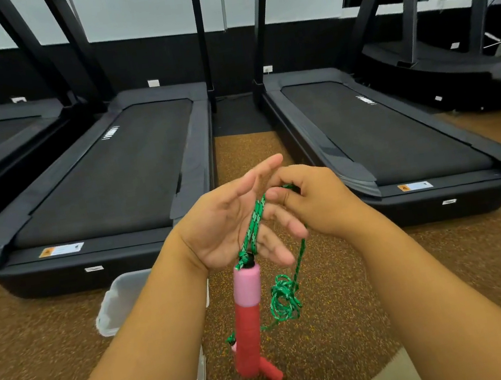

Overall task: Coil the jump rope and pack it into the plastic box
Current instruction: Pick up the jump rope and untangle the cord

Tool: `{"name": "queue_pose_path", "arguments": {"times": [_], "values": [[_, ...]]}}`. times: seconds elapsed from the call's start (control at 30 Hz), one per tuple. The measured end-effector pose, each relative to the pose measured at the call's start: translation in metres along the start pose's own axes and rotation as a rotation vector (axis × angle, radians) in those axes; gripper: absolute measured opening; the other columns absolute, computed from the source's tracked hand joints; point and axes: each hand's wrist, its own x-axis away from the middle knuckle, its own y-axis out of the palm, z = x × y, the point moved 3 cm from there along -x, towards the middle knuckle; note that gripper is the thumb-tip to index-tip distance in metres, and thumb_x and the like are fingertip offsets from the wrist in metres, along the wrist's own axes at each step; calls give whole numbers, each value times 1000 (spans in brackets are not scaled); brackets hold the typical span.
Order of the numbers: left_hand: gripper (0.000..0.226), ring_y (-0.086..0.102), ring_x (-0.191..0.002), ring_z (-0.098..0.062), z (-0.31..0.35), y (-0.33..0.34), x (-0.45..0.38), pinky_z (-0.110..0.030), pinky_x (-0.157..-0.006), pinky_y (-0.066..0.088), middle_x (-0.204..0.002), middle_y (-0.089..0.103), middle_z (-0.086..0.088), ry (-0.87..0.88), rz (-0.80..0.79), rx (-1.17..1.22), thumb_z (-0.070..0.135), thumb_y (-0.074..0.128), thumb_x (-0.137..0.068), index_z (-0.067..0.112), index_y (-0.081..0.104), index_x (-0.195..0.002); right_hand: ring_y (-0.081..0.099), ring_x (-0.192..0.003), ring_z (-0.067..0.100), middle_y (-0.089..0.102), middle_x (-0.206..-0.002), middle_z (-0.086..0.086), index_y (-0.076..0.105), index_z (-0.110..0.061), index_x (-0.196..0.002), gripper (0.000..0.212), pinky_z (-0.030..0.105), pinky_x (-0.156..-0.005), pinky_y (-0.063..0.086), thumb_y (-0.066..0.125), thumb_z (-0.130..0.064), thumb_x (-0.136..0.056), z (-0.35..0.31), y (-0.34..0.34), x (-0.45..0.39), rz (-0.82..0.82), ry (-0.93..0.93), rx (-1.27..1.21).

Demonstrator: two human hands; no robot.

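A clear plastic box (120,300) waits on speckled rubber flooring (344,337) as the open, spread left hand (228,225) serves as a spool for a braided green jump rope (255,221). The right hand (305,201) pinches the cord, apparently mid-wrap; its foam handle (249,315) dangles, and loose rope remains to wind.

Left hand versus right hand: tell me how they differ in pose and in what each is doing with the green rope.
The left hand is open, palm up, fingers spread, with the green rope running across it; the right hand is curled, pinching the rope at its fingertips. A pink-and-red handle hangs below the left hand; from the right hand a loose strand drops to a tangle. Both are bare and meet above the brown floor.
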Motion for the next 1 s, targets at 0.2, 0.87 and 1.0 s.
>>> {"name": "queue_pose_path", "arguments": {"times": [0.2, 0.87, 1.0], "values": [[61, 73, -65, -30, 16, 4, -6, -40, -65, 59, -118, 61, -36, 90, 32, -105, 13, 41, -97, 41, 27, -149, 59, -69, 14, 66, -82, 13, 68, -20, -94, 17, 41, -69, 53, 51, -18, -97, 6, 15, 11, -62, 100, -431], [52, 74, -88, -27, 115, 22, 0, -30, -67, 60, -131, 63, -12, 437, 475, -596, 5, 37, -100, 27, 37, -146, 50, -70, 13, 58, -78, -1, 66, -18, -88, 14, 27, -64, 44, 66, -32, -88, 108, 71, 52, -376, 442, -200], [50, 73, -93, -29, 111, 19, 0, -32, -70, 60, -132, 63, -10, 435, 504, -608, 4, 35, -100, 26, 41, -145, 45, -66, 13, 51, -74, -3, 55, -21, -74, 28, 30, -63, 39, 61, -43, -90, 122, 71, 57, -358, 483, -96]]}}
